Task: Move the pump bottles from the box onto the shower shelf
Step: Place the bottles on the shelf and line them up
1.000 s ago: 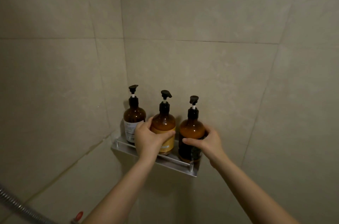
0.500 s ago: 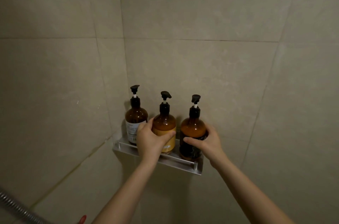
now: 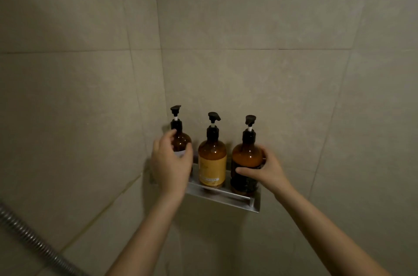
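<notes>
Three amber pump bottles with black pumps stand upright in a row on the metal shower shelf [image 3: 228, 199] fixed to the tiled wall. My left hand [image 3: 170, 163] is wrapped around the left bottle [image 3: 181, 140], covering most of its white label. The middle bottle [image 3: 212, 158] with a yellow label stands free between my hands. My right hand [image 3: 267, 170] grips the right bottle [image 3: 245, 162], which has a dark label, from its right side. The box is out of view.
Beige tiled walls meet in a corner just left of the shelf. A ribbed metal shower hose [image 3: 34, 241] runs across the bottom left.
My left hand let go of the middle bottle and moved left onto the left bottle. My right hand stays on the right bottle.
</notes>
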